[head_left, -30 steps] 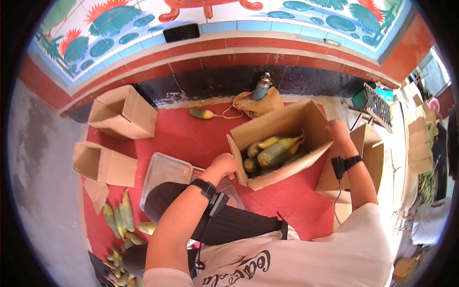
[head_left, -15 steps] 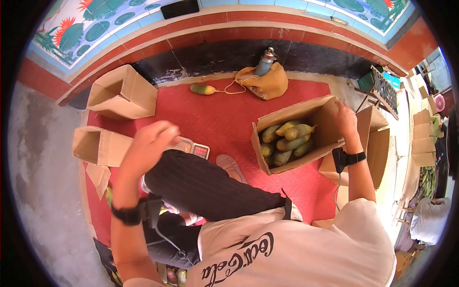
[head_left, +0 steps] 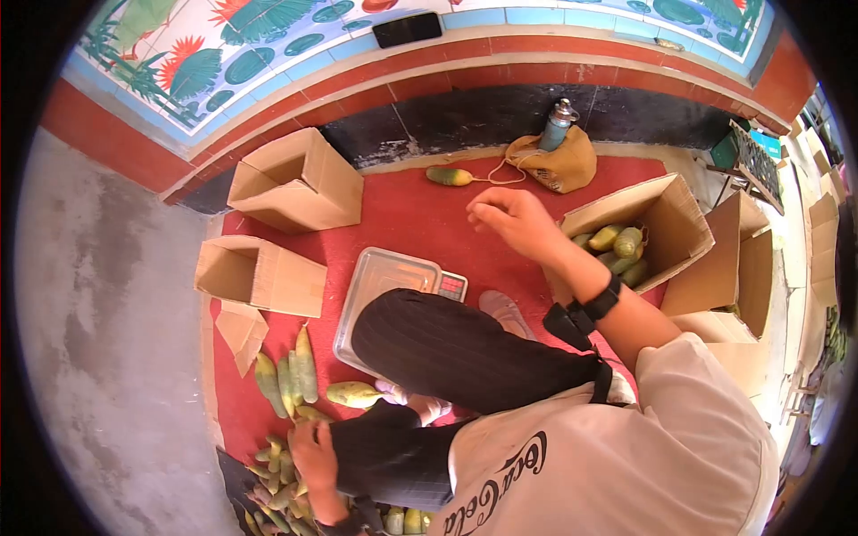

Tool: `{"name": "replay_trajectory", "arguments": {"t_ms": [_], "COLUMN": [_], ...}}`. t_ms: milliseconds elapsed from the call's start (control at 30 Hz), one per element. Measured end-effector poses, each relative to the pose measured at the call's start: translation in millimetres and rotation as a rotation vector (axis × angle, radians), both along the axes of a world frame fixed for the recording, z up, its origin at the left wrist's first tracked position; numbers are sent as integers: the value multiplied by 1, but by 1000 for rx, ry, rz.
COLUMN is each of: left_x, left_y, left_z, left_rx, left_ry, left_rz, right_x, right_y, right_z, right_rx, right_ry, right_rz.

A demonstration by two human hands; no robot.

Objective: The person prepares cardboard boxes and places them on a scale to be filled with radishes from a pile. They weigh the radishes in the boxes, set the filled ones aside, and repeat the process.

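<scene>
Low on the left, my left hand (head_left: 315,454) is above a pile of green radishes (head_left: 279,482), fingers bent and slightly apart, with nothing visible in it. Just beyond its fingertips lie a few longer radishes (head_left: 305,364) on the red mat (head_left: 420,214). My right hand (head_left: 517,221) hangs in the air over the mat, its fingers curled together and nothing visible in them. To its right, a cardboard box (head_left: 677,219) holds several green radishes (head_left: 628,243). A scale with a metal tray (head_left: 371,277) sits partly under my knee.
Two open cardboard boxes (head_left: 335,192) (head_left: 299,284) stand at the left. Near the wall are a yellow bag (head_left: 572,165), a bottle (head_left: 555,129) and a single radish (head_left: 449,176). Another box (head_left: 715,268) stands at the right. A phone (head_left: 407,30) rests on the ledge.
My left hand has dropped from above my knee to the radish pile. My right hand has moved left, away from the radish box's edge. The view has shifted left, uncovering the scale tray.
</scene>
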State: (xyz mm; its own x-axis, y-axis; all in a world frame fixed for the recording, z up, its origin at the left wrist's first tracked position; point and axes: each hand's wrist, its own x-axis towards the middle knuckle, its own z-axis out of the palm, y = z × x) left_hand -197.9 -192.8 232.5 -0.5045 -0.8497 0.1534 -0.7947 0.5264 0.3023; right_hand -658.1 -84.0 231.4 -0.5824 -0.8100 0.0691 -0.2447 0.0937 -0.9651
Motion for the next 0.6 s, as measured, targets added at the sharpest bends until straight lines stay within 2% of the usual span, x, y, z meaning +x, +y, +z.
{"name": "replay_trajectory", "arguments": {"t_ms": [67,133,200,267,333,367,400,433,500,533,600], "left_x": [-1,-2,0,4,5,4,3,3,3,3,1], "left_y": [14,22,25,27,28,28,27,26,23,22,22], "left_z": [6,7,8,3,4,4,4,4,2,0,-2], "left_rx": [-53,-126,-120,-196,-186,-176,-173,-156,-126,-117,-162], "left_ry": [-51,-3,-9,-42,-34,-29,-27,-14,-19,-13,-60], "left_rz": [-19,26,40,40,52,64,59,86,112,100,114], "right_x": [6,-1,-12,-47,-52,-66,-93,-81,-51,-41,-20], "right_y": [-32,-48,-52,-46,-9,62,43,47,42,46,61], "right_z": [-32,-78,-133,-244,-262,-365,-430,-433,-411,-389,-334], "right_rx": [-13,273,671,838,1051,1058,998,1006,1226,1240,1151], "right_ry": [-7,327,422,1132,1036,1035,1144,1141,771,768,488], "right_rz": [-28,-16,117,692,724,721,360,359,214,205,9]}}
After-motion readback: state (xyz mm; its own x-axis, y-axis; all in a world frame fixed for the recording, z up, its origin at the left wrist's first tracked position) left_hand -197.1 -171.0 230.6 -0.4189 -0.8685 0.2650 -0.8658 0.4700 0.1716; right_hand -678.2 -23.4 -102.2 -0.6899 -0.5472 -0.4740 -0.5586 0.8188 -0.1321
